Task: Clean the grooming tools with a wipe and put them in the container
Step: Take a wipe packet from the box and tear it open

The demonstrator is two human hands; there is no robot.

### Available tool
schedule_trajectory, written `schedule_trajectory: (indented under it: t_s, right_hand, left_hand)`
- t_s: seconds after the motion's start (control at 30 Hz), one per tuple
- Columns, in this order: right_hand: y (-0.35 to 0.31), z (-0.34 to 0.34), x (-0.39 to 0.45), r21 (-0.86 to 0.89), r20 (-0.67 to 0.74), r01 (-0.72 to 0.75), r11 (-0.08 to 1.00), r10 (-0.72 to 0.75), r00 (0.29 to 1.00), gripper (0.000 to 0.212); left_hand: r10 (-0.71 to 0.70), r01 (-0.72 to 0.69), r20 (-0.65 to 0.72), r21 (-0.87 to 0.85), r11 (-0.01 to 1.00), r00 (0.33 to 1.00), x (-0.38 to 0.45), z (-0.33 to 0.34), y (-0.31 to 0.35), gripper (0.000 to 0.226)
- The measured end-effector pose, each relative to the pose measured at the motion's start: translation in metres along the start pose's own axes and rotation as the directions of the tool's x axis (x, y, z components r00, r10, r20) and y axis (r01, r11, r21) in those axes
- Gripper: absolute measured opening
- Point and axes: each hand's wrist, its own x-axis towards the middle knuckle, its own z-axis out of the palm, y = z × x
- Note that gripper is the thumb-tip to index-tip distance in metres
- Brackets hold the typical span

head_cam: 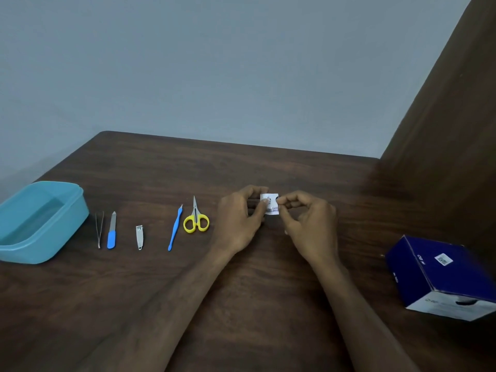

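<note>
Left hand (241,216) and right hand (308,221) pinch small white printed wipe sachet (269,204), unopened. Five metal and plastic grooming tools (139,237) uncleaned on table; open turquoise plastic container (77,210) holds none.

Looks like I'm just at home, at a plain dark wood-grain table (241,170) pushed up against a bare grey-blue wall (214,63), with a dark wooden panel (451,116) on my right. Pretty domestic stuff laid out: yellow scissors (196,220), a nail clipper (139,237), tweezers (99,229), a teal plastic tub (67,226). Can't tell which room, honestly.
</note>
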Motion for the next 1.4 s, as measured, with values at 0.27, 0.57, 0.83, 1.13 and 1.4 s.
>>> schedule_trajectory:
  t_s: [0.27, 0.57, 0.83, 1.13, 1.4]
  right_hand:
    - [0.002, -0.001, 0.008, 0.329, 0.125, -0.349, 0.877, 0.326, 0.937, 0.011]
    - [-0.002, -0.011, 0.007, 0.405, 0.181, -0.371, 0.836, 0.325, 0.928, 0.008]
    - [0.002, -0.012, 0.008, 0.351, 0.227, -0.376, 0.857, 0.312, 0.923, 0.01]
    - [0.001, -0.013, 0.007, 0.353, 0.215, -0.378, 0.856, 0.32, 0.923, 0.011]
    - [-0.009, -0.014, 0.006, 0.474, 0.329, -0.401, 0.784, 0.265, 0.906, 0.009]
  left_hand:
    - [-0.002, -0.004, -0.045, -0.137, 0.991, 0.999, 0.002, 0.0, -0.001, 0.024]
    - [0.053, -0.066, -0.115, -0.112, 0.991, 0.992, 0.003, -0.004, 0.003, 0.018]
    - [0.049, -0.06, -0.089, -0.12, 0.991, 0.995, 0.003, -0.005, 0.004, 0.016]
    - [0.046, -0.058, -0.08, -0.147, 0.987, 0.996, 0.002, -0.005, 0.006, 0.015]
    - [-0.07, 0.041, -0.084, -0.306, 0.951, 0.994, 0.004, -0.003, 0.004, 0.014]
